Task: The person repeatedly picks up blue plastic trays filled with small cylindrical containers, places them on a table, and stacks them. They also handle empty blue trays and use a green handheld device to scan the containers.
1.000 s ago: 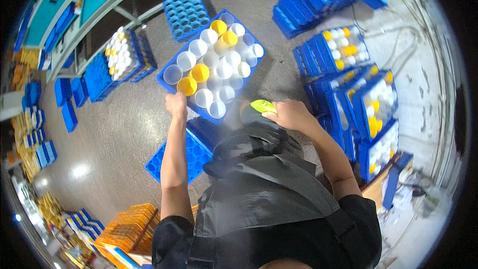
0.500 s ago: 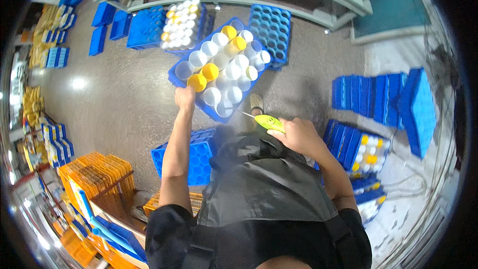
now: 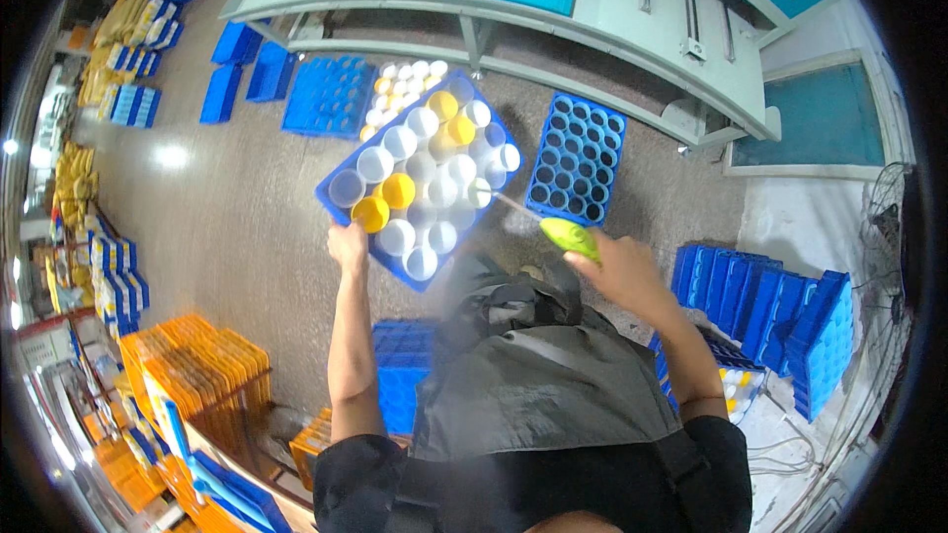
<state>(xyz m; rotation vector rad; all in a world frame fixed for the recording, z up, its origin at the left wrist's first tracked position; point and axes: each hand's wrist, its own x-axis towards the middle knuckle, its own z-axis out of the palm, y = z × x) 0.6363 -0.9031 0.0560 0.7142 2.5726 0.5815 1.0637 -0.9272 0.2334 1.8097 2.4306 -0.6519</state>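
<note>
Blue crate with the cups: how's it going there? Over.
Left hand gripping blue crate's edge. Right hand holding lime-green-handled tool, shaft pointing at cups; contact unclear. Blue holed rack on floor, right of crate; nothing seen blocking hands.

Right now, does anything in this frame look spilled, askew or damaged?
One blue tray at far right looks oddly askew: it tilts away from the row of blue trays beside it. No spill or breakage shows; the cups sit in the blue crate at the left hand.
</note>
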